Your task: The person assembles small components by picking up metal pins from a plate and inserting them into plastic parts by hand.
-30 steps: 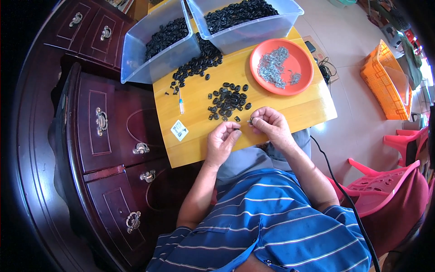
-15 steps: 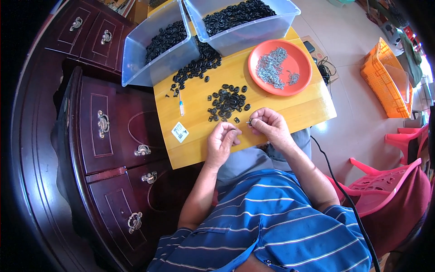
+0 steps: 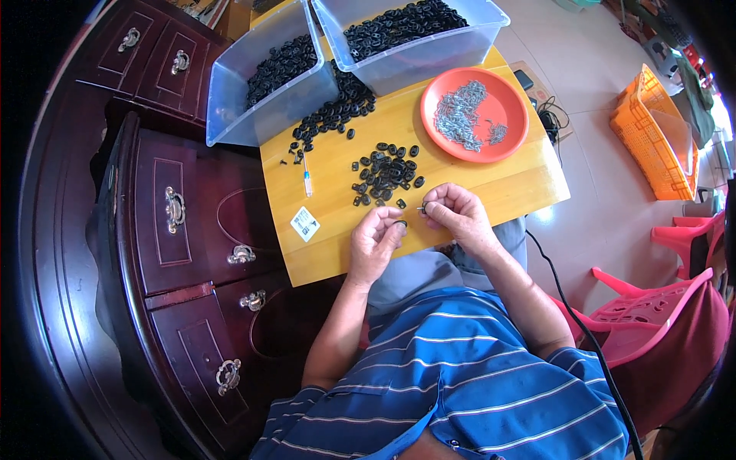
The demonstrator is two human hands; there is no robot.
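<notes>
Above the table's near edge, my left hand (image 3: 374,244) pinches a small black oval piece (image 3: 401,223) between thumb and fingers. Facing it, my right hand (image 3: 460,217) is closed on another small black part, mostly hidden by the fingertips, with a thin metal pin (image 3: 420,208) sticking out toward the left. The two hands are a short gap apart. Just beyond them lies a loose pile of black oval pieces (image 3: 387,172). A red plate (image 3: 502,107) farther right carries many small silvery metal pins (image 3: 458,119).
Two clear plastic bins (image 3: 264,103) full of black pieces stand at the back of the yellow table (image 3: 330,257), with more spilled before them. A thin tool (image 3: 308,182) and a white label (image 3: 304,224) lie left. Dark drawers (image 3: 184,268) flank the left; a pink chair (image 3: 636,307) stands right.
My left hand's fingers have shifted slightly, so the black oval piece shows more plainly at their tips. My right hand has stayed nearly still.
</notes>
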